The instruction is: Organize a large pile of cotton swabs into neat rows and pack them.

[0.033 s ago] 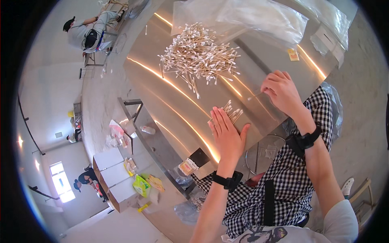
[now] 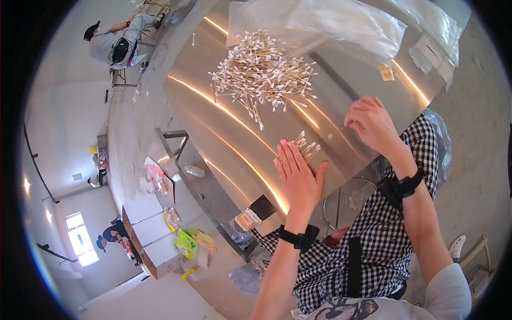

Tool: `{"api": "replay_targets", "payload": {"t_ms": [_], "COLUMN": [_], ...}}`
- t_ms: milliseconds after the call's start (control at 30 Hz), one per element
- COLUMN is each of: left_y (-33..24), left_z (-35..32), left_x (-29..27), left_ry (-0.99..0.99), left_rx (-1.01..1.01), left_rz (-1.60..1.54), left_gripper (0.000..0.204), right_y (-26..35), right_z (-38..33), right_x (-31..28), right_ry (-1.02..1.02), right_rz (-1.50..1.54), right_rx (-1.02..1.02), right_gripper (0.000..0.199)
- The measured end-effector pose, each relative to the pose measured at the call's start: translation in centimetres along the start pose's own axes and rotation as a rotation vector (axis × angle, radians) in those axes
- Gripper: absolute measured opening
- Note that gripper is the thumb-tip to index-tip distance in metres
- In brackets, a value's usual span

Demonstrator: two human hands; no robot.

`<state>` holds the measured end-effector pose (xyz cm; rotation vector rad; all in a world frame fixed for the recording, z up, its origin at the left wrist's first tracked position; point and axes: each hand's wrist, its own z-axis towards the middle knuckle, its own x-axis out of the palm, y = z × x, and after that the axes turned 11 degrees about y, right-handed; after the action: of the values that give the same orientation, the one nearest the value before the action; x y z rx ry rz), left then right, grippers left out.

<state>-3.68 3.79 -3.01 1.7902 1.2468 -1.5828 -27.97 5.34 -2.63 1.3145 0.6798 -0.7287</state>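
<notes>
nearest, black-and-white checked cloth [image 2: 362,250] covers the lap, and each wrist wears a black band. beyond it, the near edge of the bare metal surface [image 2: 240,146] begins. at its near left corner stand a small pack of swabs [image 2: 248,218] and, just beside it, a black square [image 2: 262,207].

a little in from the near edge, the left grip [image 2: 300,178] lies flat, fingers straight and together, thumb spread wide, over a small bunch of cotton swabs [image 2: 309,150]; their white tips poke out past the forefinger side. the right grip [image 2: 368,121], farther right along the near edge, is narrow, with fingers bent inward; whether anything is pinched in it i cannot tell. a blurred white speck shows between the two.

farther in, toward the far edge, a large loose heap of swabs [image 2: 264,72] sprawls, several sticking out on the near side. to its right, clear plastic bags [image 2: 346,26] lie crumpled, a yellow card [image 2: 386,72] near them. one lone swab [image 2: 193,39] rests close to the far edge.

past the left edge, a green bag [image 2: 185,244] and white boxes [image 2: 154,229] show; farther still, a person [image 2: 114,234] bends over a carton.
</notes>
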Motion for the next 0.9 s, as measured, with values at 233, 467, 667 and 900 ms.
{"api": "replay_targets", "payload": {"t_ms": [233, 467, 667, 900], "left_y": [2.2, -1.0, -4.1, -4.3], "left_z": [-0.6, 0.1, 0.0, -2.3], "left_x": [-2.0, -2.5, 1.7, 2.0], "left_ry": [-0.31, -0.066, -0.012, 0.031], "left_rx": [-0.095, -0.111, -0.145, -0.096], "left_rz": [-0.505, -0.161, -0.044, -0.038], "left_gripper": [0.065, 0.077, 0.099, 0.104], "right_y": [4.8, 3.6, 3.5, 3.2], "right_z": [0.8, 0.9, 1.2, 1.6], "right_x": [5.7, 4.2, 3.4, 3.8], "right_ry": [0.086, -0.168, -0.27, -0.242], "right_rz": [0.086, 0.301, 0.342, 0.371], "right_rx": [-0.279, -0.017, 0.066, 0.06], "right_gripper": [0.014, 0.015, 0.016, 0.014]}}
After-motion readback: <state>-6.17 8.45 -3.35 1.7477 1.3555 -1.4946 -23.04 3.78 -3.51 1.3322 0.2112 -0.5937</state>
